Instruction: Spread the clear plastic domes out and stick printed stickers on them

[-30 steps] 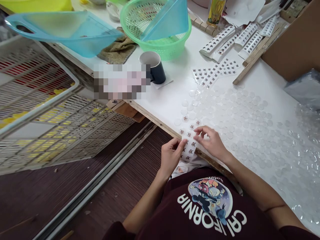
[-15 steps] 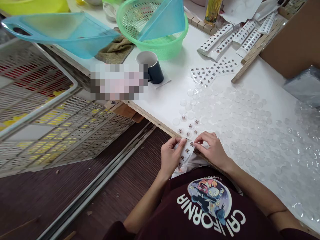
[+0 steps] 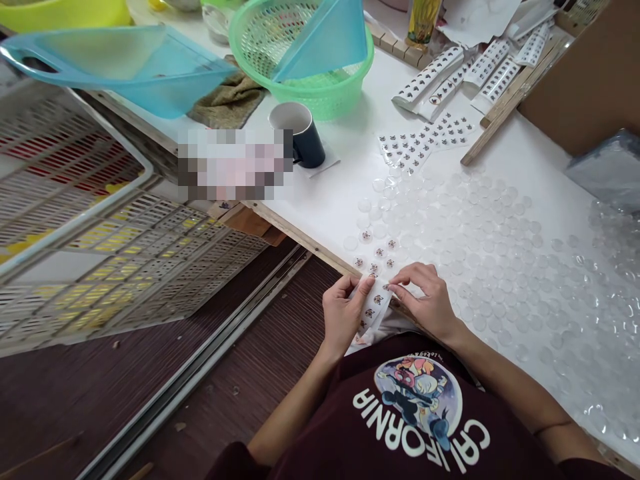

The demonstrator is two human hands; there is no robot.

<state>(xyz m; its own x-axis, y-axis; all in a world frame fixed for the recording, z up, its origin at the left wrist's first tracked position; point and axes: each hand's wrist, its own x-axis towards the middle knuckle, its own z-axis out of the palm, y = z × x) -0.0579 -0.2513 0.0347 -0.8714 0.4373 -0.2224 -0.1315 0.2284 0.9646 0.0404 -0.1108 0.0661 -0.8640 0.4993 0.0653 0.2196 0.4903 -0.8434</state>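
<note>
At the table's front edge, my left hand (image 3: 344,310) pinches a white sticker strip (image 3: 374,308) between thumb and fingers. Small animal-face prints run along the strip. My right hand (image 3: 424,293) has thumb and forefinger closed on a small printed sticker (image 3: 387,287) at the strip's right edge; whether it has come fully off the backing I cannot tell. Just beyond both hands lie several clear discs with the same face on them, such as one printed disc (image 3: 367,236). Many plain clear discs (image 3: 480,247) spread across the white table to the right.
More sticker sheets (image 3: 415,147) lie farther back, beside a wooden strip (image 3: 493,137). A dark mug (image 3: 307,143) stands left of them. Behind it are a green basket (image 3: 325,100) and a blue scoop-like tray (image 3: 150,83). White crates (image 3: 125,260) stand at the left.
The sticker at my right fingertips now looks tilted and more lifted from the strip. The strip has shifted slightly in my left hand.
</note>
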